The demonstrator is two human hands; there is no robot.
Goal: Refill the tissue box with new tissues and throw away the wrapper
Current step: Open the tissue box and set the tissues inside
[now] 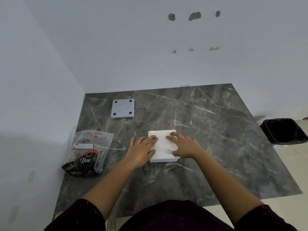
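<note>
Currently: tissue stack [162, 145] unwrapped, both grips flat, spread on it: left hand [143, 150], right hand [183, 145]. Wrapper [87, 152] left of stack, unbinned; box lid [122, 108] beyond, unfilled.

- Left hand [143, 148] and right hand [182, 145] lie flat on white tissue stack [162, 145], on marble table [208, 130]
- Wrapper [86, 152] lies left
- Black bin [285, 130] stands right
</note>
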